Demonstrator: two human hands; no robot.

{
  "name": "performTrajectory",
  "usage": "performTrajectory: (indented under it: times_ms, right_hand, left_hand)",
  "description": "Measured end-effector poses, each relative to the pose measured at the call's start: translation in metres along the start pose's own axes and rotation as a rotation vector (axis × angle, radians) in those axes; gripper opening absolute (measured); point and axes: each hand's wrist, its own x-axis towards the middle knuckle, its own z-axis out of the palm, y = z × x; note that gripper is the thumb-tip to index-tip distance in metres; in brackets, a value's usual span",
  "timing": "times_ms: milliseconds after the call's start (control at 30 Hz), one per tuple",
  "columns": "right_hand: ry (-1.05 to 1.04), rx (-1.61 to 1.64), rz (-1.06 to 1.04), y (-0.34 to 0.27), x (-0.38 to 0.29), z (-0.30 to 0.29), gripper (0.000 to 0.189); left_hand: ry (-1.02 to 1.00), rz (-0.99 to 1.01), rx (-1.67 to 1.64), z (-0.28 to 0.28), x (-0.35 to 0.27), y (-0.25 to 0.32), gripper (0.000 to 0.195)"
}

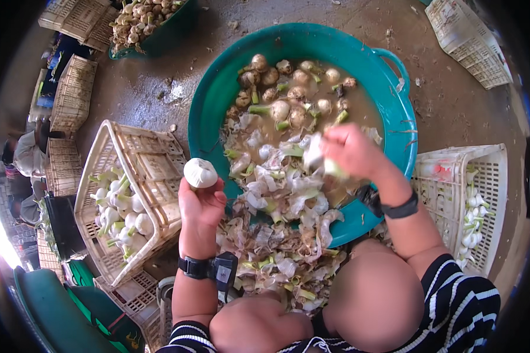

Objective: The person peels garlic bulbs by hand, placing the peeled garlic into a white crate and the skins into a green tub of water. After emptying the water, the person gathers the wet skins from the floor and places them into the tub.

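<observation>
My left hand (202, 203) holds a white, peeled garlic bulb (200, 173) over the near left rim of a large green tub (216, 75). Over the tub's right part is my right hand (351, 150), blurred, its fingers closed on pale garlic skin (313, 152). Unpeeled garlic bulbs (297, 93) with cut green stems lie in brown water at the tub's far side. Loose garlic skins (291, 181) heap up in its near part and spill below the rim.
A tilted white plastic crate (159, 163) of garlic bulbs stands left. Another crate (437, 176) with garlic is at right. A second green tub (159, 44) of bulbs is at upper left. People (28, 154) and stacked crates are at far left.
</observation>
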Motion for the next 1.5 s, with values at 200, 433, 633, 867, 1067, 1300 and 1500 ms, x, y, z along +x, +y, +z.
performTrajectory:
  times_ms: [200,433,633,867,1067,1300,1500]
  right_hand:
    - [-0.070,-0.414,-0.138,-0.046,0.012,0.067,0.055]
    - [-0.543,0.931,0.154,-0.029,0.021,0.057,0.014]
    - [0.204,-1.304,-0.029,0.108,0.048,-0.026,0.025]
    - [-0.105,-0.665,0.215,0.081,0.047,0.007,0.048]
    - [0.033,-0.206,-0.226,-0.003,0.009,0.075,0.030]
    - [0.012,-0.289,-0.205,-0.009,0.005,0.088,0.024]
    - [-0.227,1.007,0.545,-0.008,0.012,0.094,0.024]
  left_hand:
    - [-0.003,0.264,0.210,0.028,-0.026,-0.027,0.033]
    - [-0.343,0.127,-0.171,-0.033,-0.036,0.015,0.039]
    - [-0.581,0.337,-0.614,-0.029,-0.089,0.058,0.061]
    - [-0.257,0.229,0.589,0.036,-0.034,-0.037,0.059]
    - [-0.233,0.061,0.487,0.051,-0.016,-0.063,0.045]
    - [-0.214,0.207,0.573,0.051,-0.020,-0.060,0.033]
    - [-0.459,0.330,0.557,0.032,-0.013,-0.060,0.046]
